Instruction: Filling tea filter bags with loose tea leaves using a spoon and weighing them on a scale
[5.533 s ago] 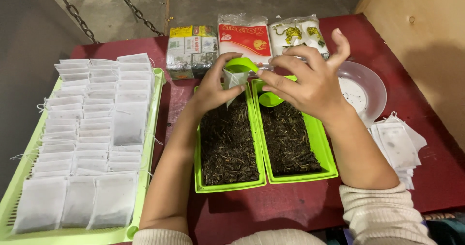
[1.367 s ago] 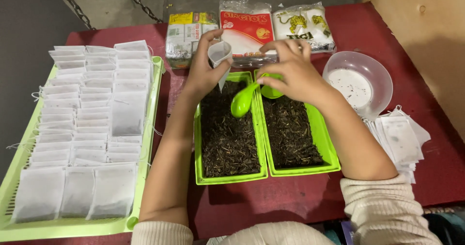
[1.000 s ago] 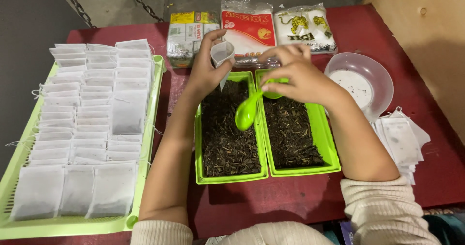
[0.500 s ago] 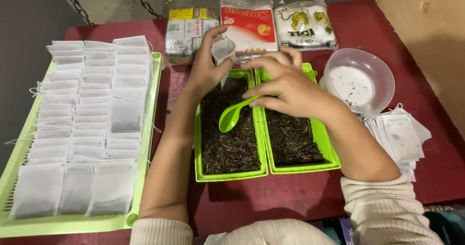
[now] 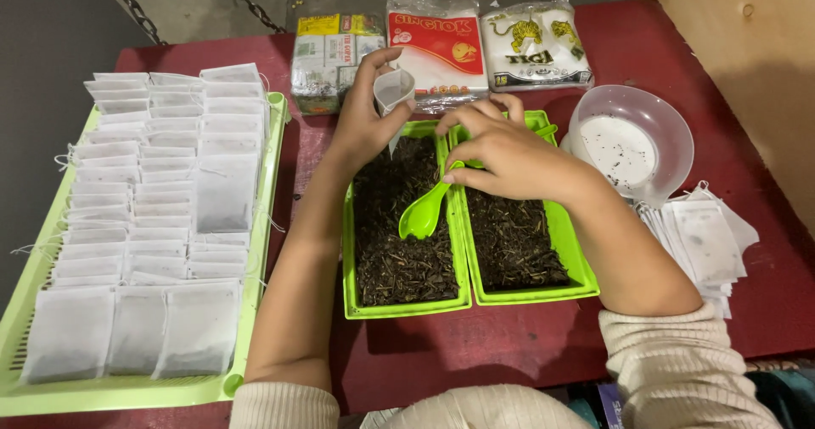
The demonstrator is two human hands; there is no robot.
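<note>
My left hand (image 5: 361, 123) holds a small white filter bag (image 5: 393, 92) with its mouth pulled open, above the far end of the left green tray (image 5: 347, 251) of dark loose tea. My right hand (image 5: 509, 153) grips the handle of a green plastic spoon (image 5: 424, 213), whose bowl dips down into the tea of the left tray. A second green tray (image 5: 580, 259) of tea lies under my right hand, with another green scoop (image 5: 543, 128) at its far end.
A large light-green tray (image 5: 268, 183) on the left carries several rows of filled white bags. Three tea packets (image 5: 437, 39) stand at the back. A clear plastic bowl (image 5: 671, 136) and a stack of empty bags (image 5: 705, 242) lie at the right on the red table.
The right hand has brought the green spoon from the tray divider down into the left tray's tea. The left hand keeps the open bag in the same place.
</note>
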